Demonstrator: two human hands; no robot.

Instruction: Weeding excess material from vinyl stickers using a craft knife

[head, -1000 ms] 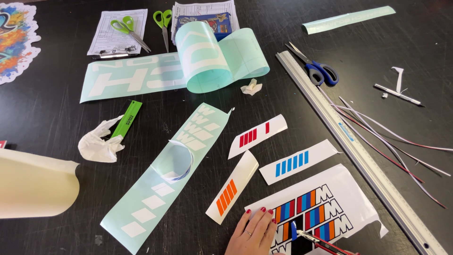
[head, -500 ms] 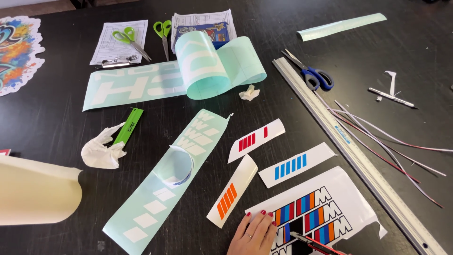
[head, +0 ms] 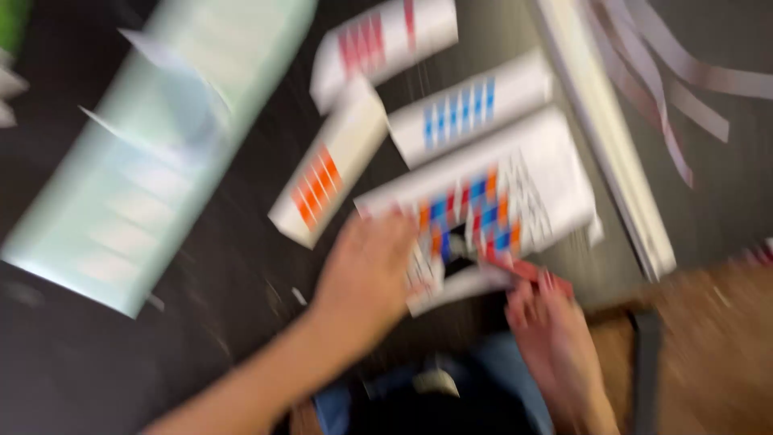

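Nearest: right hand [head: 555, 338] pinching a thin red-handled tool [head: 523, 270], tip on the sticker sheet [head: 483, 209], seemingly to pick at it. Left hand [head: 366, 278] laid flat, fingers together, pressing the sheet's near left corner, apparently to hold it steady on the dark table [head: 201, 314]. Beyond, orange [head: 326, 181], blue [head: 467, 109] and red [head: 382, 44] striped strips. Left, a pale green sheet [head: 153, 153]. Right, a long ruler [head: 604, 137]. All motion-blurred.

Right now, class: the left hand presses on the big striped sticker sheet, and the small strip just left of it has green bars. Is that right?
Not quite. In the head view the left hand does rest on the striped sheet, but the strip just left of it has orange bars, not green.
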